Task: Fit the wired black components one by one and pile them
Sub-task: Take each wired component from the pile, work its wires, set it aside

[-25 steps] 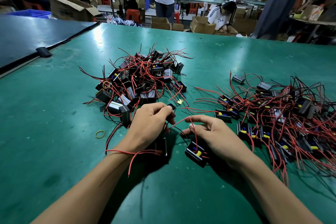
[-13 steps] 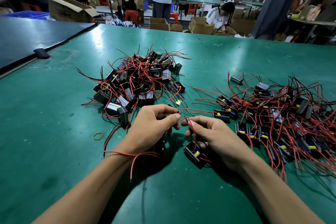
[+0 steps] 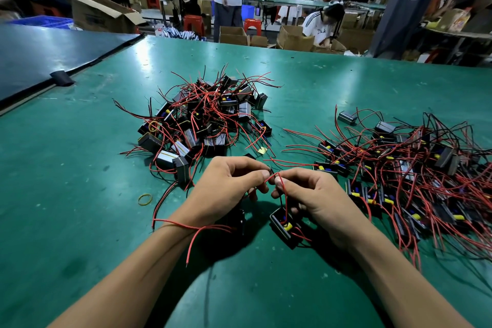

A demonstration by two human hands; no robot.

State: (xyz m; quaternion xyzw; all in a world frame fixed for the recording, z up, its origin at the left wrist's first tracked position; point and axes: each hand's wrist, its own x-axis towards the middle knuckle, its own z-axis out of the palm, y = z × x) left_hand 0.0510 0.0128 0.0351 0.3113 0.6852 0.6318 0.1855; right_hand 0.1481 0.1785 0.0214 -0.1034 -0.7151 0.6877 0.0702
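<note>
My left hand (image 3: 226, 186) and my right hand (image 3: 316, 197) meet fingertip to fingertip over the green table (image 3: 80, 221), both pinching the same thin red wire (image 3: 282, 186). That wire runs down into an open black component (image 3: 285, 226) with a yellow part inside, which lies under my right hand. Another black component (image 3: 239, 218) sits half hidden beneath my left hand, and its red wire (image 3: 197, 231) crosses my left wrist. A heap of wired black components (image 3: 205, 120) lies beyond my left hand. A second spread of them (image 3: 407, 176) lies to the right.
A yellow rubber band (image 3: 145, 199) lies on the table left of my left hand. A dark board (image 3: 40, 61) covers the far left corner. Past the table's far edge are cardboard boxes (image 3: 234, 34) and people at other benches.
My two hands have closed the gap between them until the fingertips meet on the red wire. The open black component stays under my right hand.
</note>
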